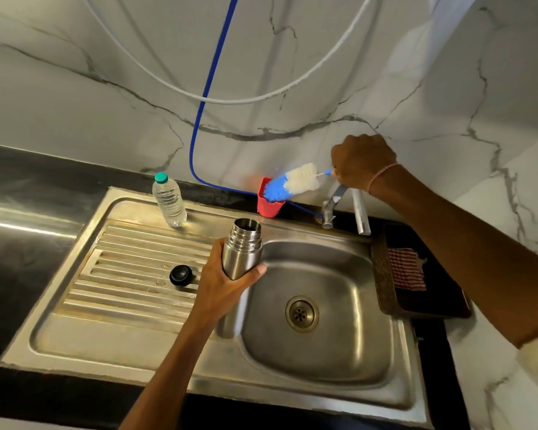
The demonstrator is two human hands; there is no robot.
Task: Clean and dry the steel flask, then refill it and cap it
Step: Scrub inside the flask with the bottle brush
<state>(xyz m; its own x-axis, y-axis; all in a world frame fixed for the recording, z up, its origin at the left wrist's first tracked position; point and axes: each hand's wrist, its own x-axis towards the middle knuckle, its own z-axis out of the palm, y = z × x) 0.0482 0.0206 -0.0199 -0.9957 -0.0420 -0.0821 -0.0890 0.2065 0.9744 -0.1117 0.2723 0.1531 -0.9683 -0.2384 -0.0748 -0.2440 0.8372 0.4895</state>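
Observation:
My left hand [227, 283] grips the steel flask [242, 248] around its body, holding it upright and uncapped over the left rim of the sink basin [320, 342]. My right hand [361, 161] is closed on the thin handle of a bottle brush [292, 183] with blue and white bristles. The brush's blue tip rests in a red cup [269, 206] at the back of the sink. The flask's black cap [180, 275] lies on the ribbed drainboard [131, 274], left of the flask. A clear water bottle [169, 201] with a green cap stands at the drainboard's back.
A steel tap [333, 206] stands behind the basin, below my right hand. A blue hose [199, 119] and a white hose hang along the marble wall. A dark tray [416, 274] with a striped cloth [406, 268] sits right of the sink. Black counter lies to the left.

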